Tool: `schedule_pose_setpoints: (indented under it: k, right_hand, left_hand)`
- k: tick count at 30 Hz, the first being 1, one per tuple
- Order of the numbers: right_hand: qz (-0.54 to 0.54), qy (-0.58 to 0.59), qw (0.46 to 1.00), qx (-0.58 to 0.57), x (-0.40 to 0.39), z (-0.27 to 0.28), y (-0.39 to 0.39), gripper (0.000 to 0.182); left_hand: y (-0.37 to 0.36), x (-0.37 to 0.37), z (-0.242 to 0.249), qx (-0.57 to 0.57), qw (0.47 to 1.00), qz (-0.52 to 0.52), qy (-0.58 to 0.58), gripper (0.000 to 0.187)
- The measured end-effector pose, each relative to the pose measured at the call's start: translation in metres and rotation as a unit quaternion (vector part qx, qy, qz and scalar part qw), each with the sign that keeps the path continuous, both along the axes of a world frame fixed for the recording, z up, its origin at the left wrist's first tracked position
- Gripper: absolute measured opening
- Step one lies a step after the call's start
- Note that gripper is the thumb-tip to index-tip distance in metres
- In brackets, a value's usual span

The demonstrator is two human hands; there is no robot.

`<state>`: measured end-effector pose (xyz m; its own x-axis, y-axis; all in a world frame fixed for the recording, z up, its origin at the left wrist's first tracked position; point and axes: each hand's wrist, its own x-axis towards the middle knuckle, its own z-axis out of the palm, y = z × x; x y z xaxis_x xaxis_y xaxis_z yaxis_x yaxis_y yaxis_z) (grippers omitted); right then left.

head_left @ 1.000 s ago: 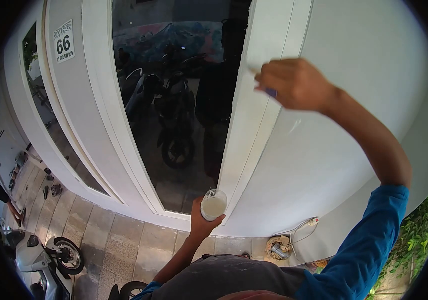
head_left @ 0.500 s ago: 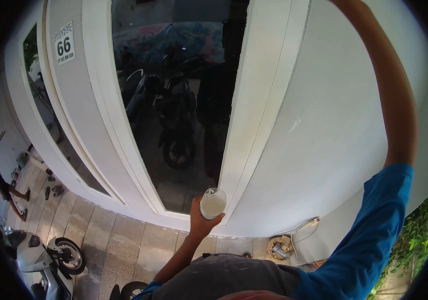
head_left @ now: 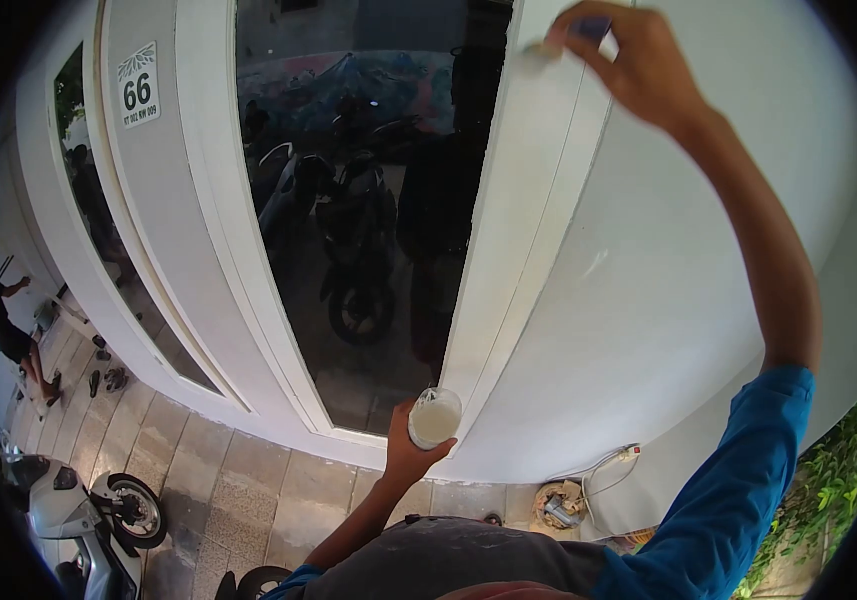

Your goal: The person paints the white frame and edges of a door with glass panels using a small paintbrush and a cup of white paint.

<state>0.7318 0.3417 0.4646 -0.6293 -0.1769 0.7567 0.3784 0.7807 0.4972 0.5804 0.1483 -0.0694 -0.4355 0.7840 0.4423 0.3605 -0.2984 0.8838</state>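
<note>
Head view: right hand (head_left: 638, 60) is raised high at approx. 1 o'clock, fingers closed around a small brush (head_left: 573, 35) with blue handle; its pale tip touches the white window frame (head_left: 523, 200). Left hand (head_left: 410, 452) is low at approx. 6 o'clock, fingers wrapped around a small glass (head_left: 434, 417) w/ whitish paint inside, held upright just beside the bottom corner of the frame. The dark window pane (head_left: 368, 200) reflects parked motorbikes. At 10 o'clock a house number plate (head_left: 139, 84) reads 66 on the wall. At 8 o'clock a scooter (head_left: 88, 515) stands on the paved floor (head_left: 238, 470). At 9 o'clock another person (head_left: 8, 330) stands far away. At 5 o'clock a white cable (head_left: 603, 462) lies near the wall.
</note>
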Motion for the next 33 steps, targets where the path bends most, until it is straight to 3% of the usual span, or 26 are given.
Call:
schedule_pose_setpoints:
  k: [1,2,4,8,11,14,17,19,23,26,28,30,33]
  right_hand:
    - [0.039,0.007,0.995,0.090,0.006,0.031,0.016,0.017]
    - [0.068,0.059,0.995,0.048,-0.003,0.041,-0.015,0.012]
    - [0.054,0.069,0.986,0.142,0.001,0.051,-0.014,0.010]
    - [0.055,-0.042,0.965,0.255,0.003,-0.019,0.003,0.014]
    - [0.074,-0.184,0.962,0.186,0.006,-0.121,-0.008,0.015]
    - [0.076,-0.289,0.952,-0.067,0.012,-0.189,-0.024,0.014]
    - [0.059,-0.234,0.963,-0.119,0.007,-0.171,-0.020,0.013]
    - [0.056,-0.130,0.978,-0.151,0.004,-0.121,-0.008,0.013]
    - [0.087,0.060,0.987,0.119,0.007,-0.026,0.009,0.015]
    - [0.056,0.025,0.979,0.194,0.008,-0.014,-0.001,0.010]
    - [0.047,-0.032,0.962,0.268,0.008,-0.050,0.002,0.017]
    - [0.032,-0.112,0.958,0.261,0.008,-0.115,0.005,0.017]
    - [0.070,-0.192,0.965,0.161,0.013,-0.207,-0.011,0.019]
  left_hand:
    - [0.000,0.000,-0.001,-0.001,1.000,0.002,0.000,0.085]
    - [0.001,0.000,-0.002,0.002,1.000,0.000,0.002,0.085]
    - [0.000,-0.001,-0.001,0.003,1.000,-0.001,0.003,0.086]
    - [-0.003,-0.002,-0.002,0.006,1.000,-0.003,-0.001,0.086]
    - [-0.003,-0.004,-0.005,0.001,1.000,-0.005,-0.011,0.086]
    - [-0.005,-0.004,-0.005,-0.001,1.000,-0.007,-0.023,0.087]
    - [-0.006,-0.004,-0.004,0.003,1.000,-0.010,-0.029,0.087]
    - [-0.006,-0.004,-0.004,0.007,0.999,-0.017,-0.033,0.086]
    - [-0.005,-0.003,-0.007,0.003,1.000,-0.016,-0.024,0.087]
    - [-0.006,-0.003,-0.006,-0.001,1.000,-0.018,-0.022,0.087]
    - [-0.007,-0.002,-0.004,-0.002,0.999,-0.021,-0.030,0.087]
    - [-0.008,-0.002,-0.003,0.008,1.000,-0.017,-0.020,0.086]
    - [-0.010,-0.003,-0.004,0.012,1.000,-0.011,-0.014,0.086]
